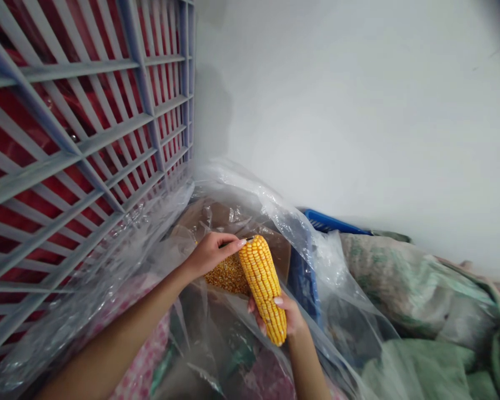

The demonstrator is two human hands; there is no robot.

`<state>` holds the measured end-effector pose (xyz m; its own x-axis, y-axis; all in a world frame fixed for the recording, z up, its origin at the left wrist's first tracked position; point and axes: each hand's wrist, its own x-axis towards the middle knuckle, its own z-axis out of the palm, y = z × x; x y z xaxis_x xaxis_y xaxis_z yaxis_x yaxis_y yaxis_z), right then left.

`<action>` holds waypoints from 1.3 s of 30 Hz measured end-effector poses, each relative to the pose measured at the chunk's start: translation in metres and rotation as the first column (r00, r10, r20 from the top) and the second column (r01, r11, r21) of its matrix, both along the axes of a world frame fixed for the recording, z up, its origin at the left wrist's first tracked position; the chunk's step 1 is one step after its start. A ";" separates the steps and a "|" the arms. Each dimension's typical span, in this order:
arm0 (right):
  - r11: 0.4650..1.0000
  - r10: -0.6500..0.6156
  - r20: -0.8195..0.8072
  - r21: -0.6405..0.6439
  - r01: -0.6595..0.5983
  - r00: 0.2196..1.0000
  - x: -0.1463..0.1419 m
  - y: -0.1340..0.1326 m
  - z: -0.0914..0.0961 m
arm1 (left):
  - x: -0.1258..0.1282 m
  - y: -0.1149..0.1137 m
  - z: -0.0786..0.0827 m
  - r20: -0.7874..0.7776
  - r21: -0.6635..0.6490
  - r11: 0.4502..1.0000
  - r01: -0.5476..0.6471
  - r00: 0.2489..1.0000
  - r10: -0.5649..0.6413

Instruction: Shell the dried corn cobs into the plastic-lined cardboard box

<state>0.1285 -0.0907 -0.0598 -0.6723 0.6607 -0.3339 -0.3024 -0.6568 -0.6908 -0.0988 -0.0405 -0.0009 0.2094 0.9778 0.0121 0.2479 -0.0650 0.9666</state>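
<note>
A yellow ear of corn (263, 286), its rows of kernels full, is tilted in front of me above a bag. My right hand (289, 314) is wrapped round its lower part, thumb on the near side. At the ear's upper end is my left hand (214, 253), thumb and fingers closed in a pinch. A thin dark bit shows by its fingertips against the corn; what it is I cannot make out. Below lie loose corn kernels (227, 275) in a brown container (280, 244), partly hidden by my left hand and the ear.
Clear plastic sheeting (254, 186) surrounds the container. A grey slatted plastic crate (144, 116) with red material behind it rises on the left. Right of the container are a blue crate (335, 221) and stuffed sacks (408, 283). A white wall (358, 111) stands behind.
</note>
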 end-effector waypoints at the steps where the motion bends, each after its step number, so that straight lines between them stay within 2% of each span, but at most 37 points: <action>1: 1.000 0.004 -0.013 -0.003 -0.004 1.000 0.000 0.000 -0.001 | 0.000 0.001 -0.001 0.000 -0.011 1.000 -0.009 1.000 0.009; 7: 1.000 0.009 -0.076 -0.014 -0.010 0.997 0.000 0.000 -0.003 | 0.003 0.003 -0.001 0.083 -0.026 1.000 -0.014 0.996 0.016; 11: 1.000 0.005 -0.073 -0.027 -0.007 0.997 -0.001 0.000 -0.002 | 0.004 0.002 -0.001 0.070 0.015 1.000 -0.027 0.997 0.026; 18: 0.998 -0.004 -0.033 -0.064 0.002 0.999 -0.002 0.000 -0.005 | 0.007 0.003 -0.002 0.005 0.027 0.994 -0.110 0.994 0.109; 23: 0.996 0.002 -0.018 -0.087 -0.004 1.000 -0.005 0.001 -0.003 | 0.012 0.006 -0.006 0.046 0.020 0.989 -0.148 0.988 0.147; 30: 0.986 -0.008 0.028 -0.167 0.012 1.000 -0.007 0.002 -0.002 | 0.014 0.009 -0.013 0.023 0.008 0.979 -0.201 0.979 0.201; 39: 0.981 0.007 0.061 -0.194 0.005 0.998 -0.011 0.003 -0.001 | 0.019 0.009 -0.010 -0.015 -0.036 0.970 -0.241 0.971 0.240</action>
